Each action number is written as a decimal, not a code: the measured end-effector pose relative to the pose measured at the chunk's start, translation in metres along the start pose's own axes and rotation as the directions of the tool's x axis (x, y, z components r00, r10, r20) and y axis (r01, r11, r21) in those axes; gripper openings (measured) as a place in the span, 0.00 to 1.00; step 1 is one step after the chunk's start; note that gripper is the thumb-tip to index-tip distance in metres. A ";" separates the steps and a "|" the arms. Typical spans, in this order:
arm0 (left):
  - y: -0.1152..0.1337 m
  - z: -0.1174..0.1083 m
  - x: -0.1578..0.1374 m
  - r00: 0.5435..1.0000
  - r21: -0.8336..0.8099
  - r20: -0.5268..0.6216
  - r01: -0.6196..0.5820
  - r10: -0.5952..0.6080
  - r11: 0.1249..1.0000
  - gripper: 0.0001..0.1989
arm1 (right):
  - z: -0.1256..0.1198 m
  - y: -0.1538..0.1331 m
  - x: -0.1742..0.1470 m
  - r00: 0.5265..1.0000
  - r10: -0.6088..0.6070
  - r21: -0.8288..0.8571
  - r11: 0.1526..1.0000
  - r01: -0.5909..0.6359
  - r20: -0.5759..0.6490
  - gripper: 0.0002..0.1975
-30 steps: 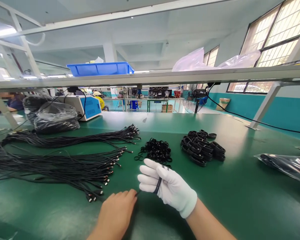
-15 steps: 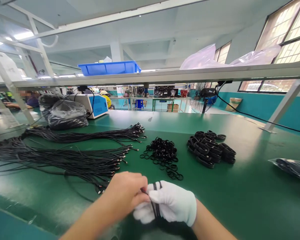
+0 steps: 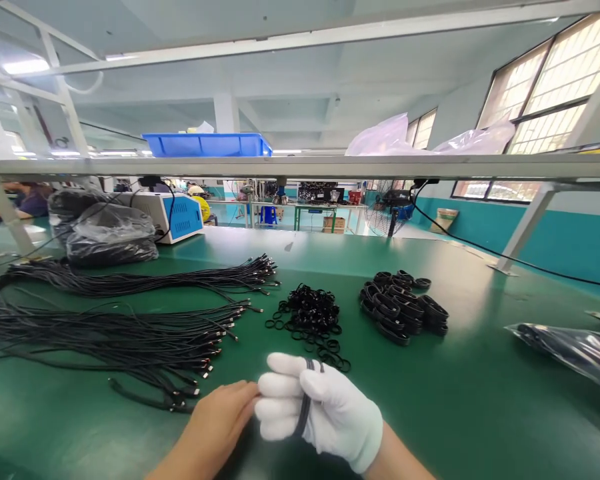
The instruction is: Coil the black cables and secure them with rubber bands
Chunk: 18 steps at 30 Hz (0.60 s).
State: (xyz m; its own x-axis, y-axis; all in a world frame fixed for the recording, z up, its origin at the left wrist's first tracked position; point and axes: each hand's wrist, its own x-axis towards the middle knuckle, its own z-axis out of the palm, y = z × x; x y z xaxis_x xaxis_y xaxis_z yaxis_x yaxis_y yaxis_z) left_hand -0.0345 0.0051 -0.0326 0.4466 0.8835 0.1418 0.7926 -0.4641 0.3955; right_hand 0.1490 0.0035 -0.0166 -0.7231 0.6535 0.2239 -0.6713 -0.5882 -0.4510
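My right hand, in a white glove, is held palm up with a black cable looped across its fingers. The thumb lies against the loops. My bare left hand touches the gloved fingertips from the left. Its fingers are pressed together, and their tips are hidden behind the glove, so what they hold does not show. Ahead of the hands lies a pile of small black rings. Left of it are two bundles of black cables, the nearer one with metal plugs at its ends.
Coiled black cables are heaped right of the rings. A clear bag with dark contents lies at the right edge. Plastic bags and a blue-white machine stand back left. Above runs a shelf with a blue tray.
My left hand has moved left and down from the glove's thumb to its fingertips. The gloved fingers have straightened somewhat, and the cable stays looped round them. The view has shifted slightly.
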 end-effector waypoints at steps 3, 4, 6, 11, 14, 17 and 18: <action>0.006 0.010 -0.014 1.000 0.286 0.011 0.016 -0.020 0.958 0.15 | 0.000 -0.008 0.002 0.988 -0.131 -0.029 0.991 0.129 -0.086 0.19; 0.012 0.013 -0.018 1.000 0.350 0.012 -0.003 -0.001 0.937 0.14 | -0.002 -0.009 0.002 0.980 -0.155 -0.065 0.987 0.148 -0.126 0.18; 0.026 0.018 -0.023 0.998 0.429 0.003 -0.058 0.062 0.901 0.14 | -0.006 -0.009 0.003 0.956 -0.182 -0.162 0.976 0.147 -0.230 0.18; 0.047 0.005 -0.019 0.990 0.444 0.041 -0.141 0.137 0.885 0.10 | -0.017 0.005 0.001 0.918 -0.091 -0.327 0.944 -0.044 -0.386 0.22; 0.047 -0.025 -0.013 0.985 0.358 0.123 -0.154 0.117 0.921 0.03 | -0.019 0.015 -0.003 0.940 0.118 -0.348 0.908 -0.232 -0.319 0.20; 0.039 -0.052 -0.008 0.986 0.144 0.151 -0.096 0.074 0.985 0.02 | -0.021 0.026 -0.007 0.932 0.302 -0.322 0.878 -0.355 -0.202 0.24; 0.035 -0.056 -0.006 0.985 0.029 0.163 -0.058 0.052 0.998 0.02 | -0.023 0.029 -0.008 0.926 0.338 -0.312 0.873 -0.376 -0.171 0.24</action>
State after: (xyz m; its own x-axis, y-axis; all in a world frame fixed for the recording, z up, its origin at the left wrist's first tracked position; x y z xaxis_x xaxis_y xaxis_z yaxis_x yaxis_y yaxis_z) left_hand -0.0326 -0.0133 0.0311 0.5492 0.8356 0.0123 0.7771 -0.5160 0.3602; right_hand 0.1388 -0.0079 -0.0510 -0.8679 0.4879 -0.0932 -0.2630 -0.6104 -0.7471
